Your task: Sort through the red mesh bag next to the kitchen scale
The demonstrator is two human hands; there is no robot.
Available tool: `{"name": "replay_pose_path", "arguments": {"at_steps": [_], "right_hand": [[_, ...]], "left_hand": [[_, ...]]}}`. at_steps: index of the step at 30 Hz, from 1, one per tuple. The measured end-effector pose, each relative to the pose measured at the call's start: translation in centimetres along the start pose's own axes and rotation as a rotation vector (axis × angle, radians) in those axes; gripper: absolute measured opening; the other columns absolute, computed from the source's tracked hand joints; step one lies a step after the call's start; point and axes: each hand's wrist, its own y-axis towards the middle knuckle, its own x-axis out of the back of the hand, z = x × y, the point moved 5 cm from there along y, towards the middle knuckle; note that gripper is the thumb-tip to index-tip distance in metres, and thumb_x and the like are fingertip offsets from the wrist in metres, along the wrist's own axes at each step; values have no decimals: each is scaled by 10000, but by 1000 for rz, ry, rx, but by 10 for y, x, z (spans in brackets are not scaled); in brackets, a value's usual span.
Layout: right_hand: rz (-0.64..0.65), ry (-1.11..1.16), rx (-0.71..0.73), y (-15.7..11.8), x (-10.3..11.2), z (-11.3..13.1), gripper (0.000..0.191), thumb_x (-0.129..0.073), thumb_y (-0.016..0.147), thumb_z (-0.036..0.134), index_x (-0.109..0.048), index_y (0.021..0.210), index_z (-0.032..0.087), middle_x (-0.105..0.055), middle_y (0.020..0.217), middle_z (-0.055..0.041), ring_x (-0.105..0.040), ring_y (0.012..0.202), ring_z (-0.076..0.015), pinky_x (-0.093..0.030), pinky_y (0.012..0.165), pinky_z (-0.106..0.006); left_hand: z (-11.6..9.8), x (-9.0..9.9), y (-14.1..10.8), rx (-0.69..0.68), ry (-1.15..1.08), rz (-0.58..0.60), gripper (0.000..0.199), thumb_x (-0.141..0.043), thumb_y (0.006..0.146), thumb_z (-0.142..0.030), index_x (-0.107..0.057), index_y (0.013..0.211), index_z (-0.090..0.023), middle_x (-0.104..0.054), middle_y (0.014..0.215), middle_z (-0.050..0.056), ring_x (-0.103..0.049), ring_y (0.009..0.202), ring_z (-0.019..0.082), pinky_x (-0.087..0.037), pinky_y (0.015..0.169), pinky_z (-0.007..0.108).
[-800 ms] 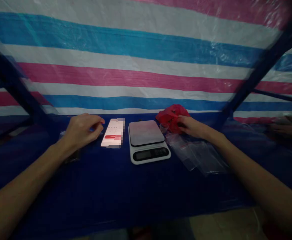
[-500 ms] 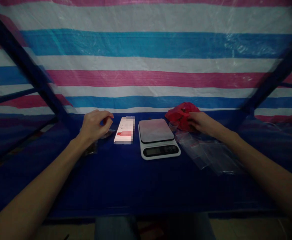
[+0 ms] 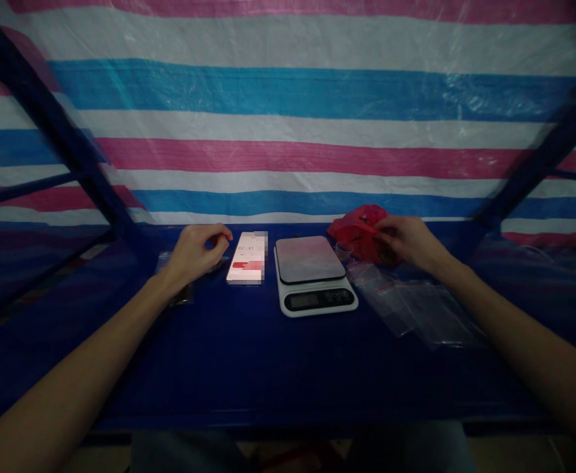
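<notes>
My left hand (image 3: 196, 251) hovers just left of a lit phone (image 3: 247, 257) lying on the blue table (image 3: 248, 355), fingers curled and close together, with nothing visibly in them. My right hand (image 3: 408, 241) rests on a crumpled red plastic bag (image 3: 356, 226) at the back right, fingers pinching its edge. Between the hands stands a white kitchen scale (image 3: 313, 274) with a grey platform and dark display. A small clear cup (image 3: 343, 250) sits between the scale and the red bag.
Several clear zip bags (image 3: 416, 307) lie spread to the right of the scale. A dark packet (image 3: 182, 294) lies under my left wrist. Dark blue frame bars (image 3: 51, 125) slant on both sides. A striped tarp (image 3: 288, 131) closes the back.
The view has shifted so everything sits further right. My right hand has lifted slightly and pinches the red bag's edge. My left hand stays beside the phone.
</notes>
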Motion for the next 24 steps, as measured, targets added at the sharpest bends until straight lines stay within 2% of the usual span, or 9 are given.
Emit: {"name": "replay_pose_path", "arguments": {"at_steps": [4, 8, 12, 15, 19, 24], "right_hand": [[-98, 104, -89, -1, -2, -8, 204, -597, 839, 267, -773, 905, 191, -785, 881, -75, -718, 769, -262, -550, 718, -369], [-232, -5, -144, -4, 17, -10, 209, -598, 889, 291, -770, 917, 175, -772, 939, -120, -718, 828, -293, -557, 770, -413], [-333, -90, -54, -8, 45, 16, 208, -569, 941, 282, -764, 939, 207, -748, 959, -123, -693, 828, -291, -545, 800, -434], [-338, -22, 30, -11, 53, 48, 210, -570, 965, 320, -766, 951, 245, -744, 981, -99, -692, 881, -292, -542, 837, -433], [-206, 143, 151, -13, 30, 79, 193, -604, 959, 335, -774, 980, 246, -766, 997, -68, -705, 950, -274, -544, 900, -422], [-129, 224, 214, -13, 1, 82, 148, -631, 954, 288, -766, 965, 228, -782, 993, -61, -719, 953, -246, -556, 906, -403]], "left_hand": [[-1, -6, -1, -8, -35, 26, 216, -510, 851, -217, -723, 833, -187, -699, 689, 10, -604, 591, 130, -426, 605, 281], [0, -8, -2, 31, -53, 48, 221, -501, 858, -226, -717, 834, -180, -661, 630, 4, -603, 585, 132, -421, 585, 270], [-1, -7, -2, 30, -46, 48, 229, -504, 853, -228, -729, 848, -185, -671, 651, 17, -601, 592, 138, -431, 587, 274], [-3, -6, -1, 14, -35, 47, 220, -512, 849, -233, -730, 849, -201, -694, 678, 20, -614, 602, 145, -431, 581, 271], [-6, -6, 0, -3, -26, 51, 205, -513, 846, -235, -717, 833, -208, -700, 676, 19, -610, 581, 144, -428, 574, 270], [-5, -10, -1, 17, -27, 64, 222, -501, 861, -243, -718, 845, -199, -683, 649, 18, -606, 574, 141, -426, 581, 270]]}}
